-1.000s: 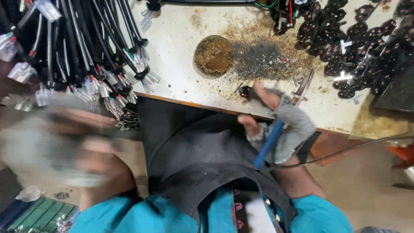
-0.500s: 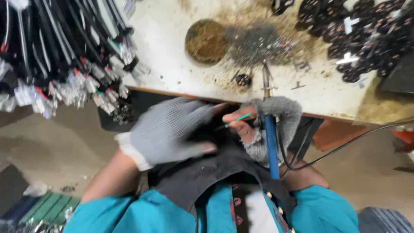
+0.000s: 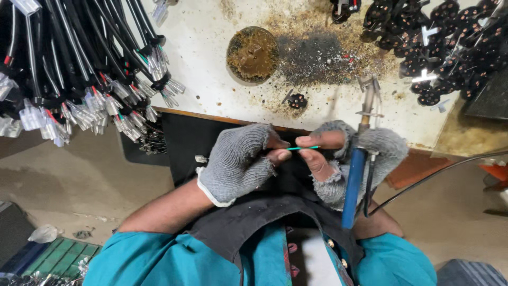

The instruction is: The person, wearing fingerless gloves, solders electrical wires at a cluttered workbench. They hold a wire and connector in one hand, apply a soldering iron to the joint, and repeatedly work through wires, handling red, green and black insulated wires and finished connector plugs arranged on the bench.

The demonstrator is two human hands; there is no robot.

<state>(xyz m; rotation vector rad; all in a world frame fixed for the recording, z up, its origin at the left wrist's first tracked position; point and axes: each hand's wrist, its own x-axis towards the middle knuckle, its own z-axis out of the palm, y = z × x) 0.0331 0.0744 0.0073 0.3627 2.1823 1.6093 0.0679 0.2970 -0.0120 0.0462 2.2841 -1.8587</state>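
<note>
Both hands wear grey knitted fingerless gloves and meet over my lap, just below the bench edge. My left hand (image 3: pixel 241 159) pinches one end of a thin green wire (image 3: pixel 304 148). My right hand (image 3: pixel 344 159) pinches the other end with thumb and forefinger, and also clamps a blue-handled soldering iron (image 3: pixel 353 180) whose metal tip (image 3: pixel 366 90) points up over the bench. A small black round plug (image 3: pixel 297 100) lies on the bench a little above my hands.
A stained white bench (image 3: pixel 211 69) holds a round brown tin (image 3: pixel 252 54) beside scorched residue. Bundles of black cables with white connectors (image 3: pixel 79 79) hang at left. A heap of black plugs (image 3: pixel 439 47) lies at right. A black apron (image 3: pixel 211 143) covers my lap.
My left hand swung in from the far left to meet the right hand at the green wire. The soldering iron turned from slanted to nearly upright in my right hand.
</note>
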